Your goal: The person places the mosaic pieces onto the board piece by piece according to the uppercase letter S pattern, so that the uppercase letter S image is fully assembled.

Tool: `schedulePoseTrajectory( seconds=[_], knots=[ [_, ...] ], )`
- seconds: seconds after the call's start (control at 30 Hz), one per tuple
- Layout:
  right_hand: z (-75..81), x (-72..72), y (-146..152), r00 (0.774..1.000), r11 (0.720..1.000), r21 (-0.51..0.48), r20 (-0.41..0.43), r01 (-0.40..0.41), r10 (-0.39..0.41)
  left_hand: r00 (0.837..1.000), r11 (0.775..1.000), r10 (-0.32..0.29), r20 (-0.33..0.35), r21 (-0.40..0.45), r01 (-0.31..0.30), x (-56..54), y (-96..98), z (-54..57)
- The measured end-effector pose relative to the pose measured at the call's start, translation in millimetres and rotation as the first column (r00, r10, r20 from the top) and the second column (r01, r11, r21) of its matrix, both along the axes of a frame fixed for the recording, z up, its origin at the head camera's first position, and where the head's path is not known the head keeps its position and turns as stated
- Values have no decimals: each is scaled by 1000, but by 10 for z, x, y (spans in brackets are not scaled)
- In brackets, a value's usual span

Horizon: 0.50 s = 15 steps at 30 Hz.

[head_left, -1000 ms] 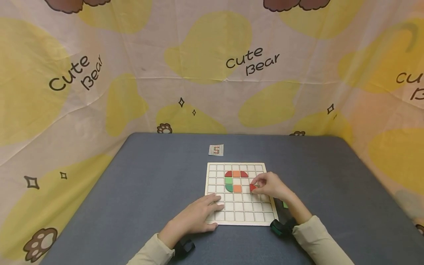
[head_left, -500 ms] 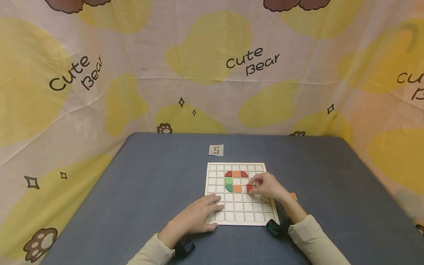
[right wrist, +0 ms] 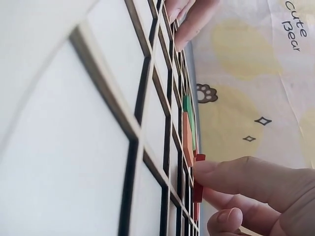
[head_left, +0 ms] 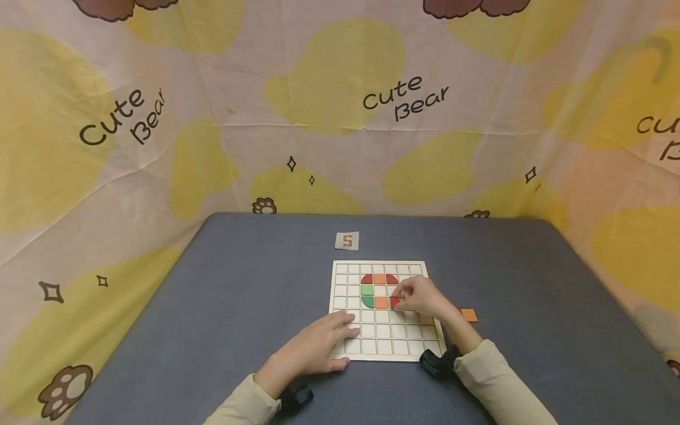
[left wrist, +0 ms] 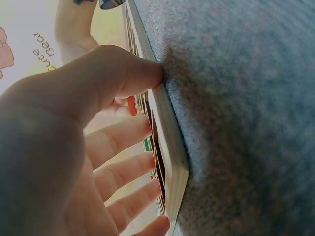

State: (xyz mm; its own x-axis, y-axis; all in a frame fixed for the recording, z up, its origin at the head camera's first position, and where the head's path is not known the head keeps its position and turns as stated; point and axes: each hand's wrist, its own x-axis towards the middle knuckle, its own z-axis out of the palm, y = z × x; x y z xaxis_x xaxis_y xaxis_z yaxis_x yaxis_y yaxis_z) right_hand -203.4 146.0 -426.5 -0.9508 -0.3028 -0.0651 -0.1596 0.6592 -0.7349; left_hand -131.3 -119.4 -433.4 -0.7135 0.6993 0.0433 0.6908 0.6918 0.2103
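Observation:
A white gridded board (head_left: 390,346) lies on the table. My right hand (head_left: 422,297) pinches a red tile (head_left: 395,302) between thumb and fingers; in the right wrist view this tile (right wrist: 199,191) stands up from the grid, close beside an orange square (right wrist: 187,140). Set in the board are a dark red rounded tile (head_left: 367,279), an orange square (head_left: 379,278), another dark red tile (head_left: 391,279), a light green square (head_left: 367,290) and a dark green rounded tile (head_left: 368,302). On the board's near left corner rests my left hand (head_left: 313,345), fingers spread, thumb touching the edge.
Beyond the board lies a small card (head_left: 347,241) with a printed gridded figure. Right of the board an orange tile (head_left: 469,315) lies on the blue-grey table (head_left: 255,277), and my right forearm partly hides things there. A patterned cloth (head_left: 329,77) hangs behind.
My right hand has moved left with the red tile, which now sits beside the lower orange square. Orange tiles have come into view right of my forearm. My left hand has stayed still.

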Motion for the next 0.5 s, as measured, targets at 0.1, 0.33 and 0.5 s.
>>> schedulePoseTrajectory(
  seconds=[0.1,0.33,0.5],
  knots=[
    [-1,0,-24,1000,1000,-5,13,9,-9,1000,1000,-8,-10,3,9,-3,-1,7],
    [2,2,-61,1000,999,29,10,29,-29,1000,1000,0,5,-6,0,-8,-4,1],
    [-5,-3,-68,1000,999,39,7,30,-30,1000,1000,-13,-19,15,13,-9,-16,-23]
  ],
)
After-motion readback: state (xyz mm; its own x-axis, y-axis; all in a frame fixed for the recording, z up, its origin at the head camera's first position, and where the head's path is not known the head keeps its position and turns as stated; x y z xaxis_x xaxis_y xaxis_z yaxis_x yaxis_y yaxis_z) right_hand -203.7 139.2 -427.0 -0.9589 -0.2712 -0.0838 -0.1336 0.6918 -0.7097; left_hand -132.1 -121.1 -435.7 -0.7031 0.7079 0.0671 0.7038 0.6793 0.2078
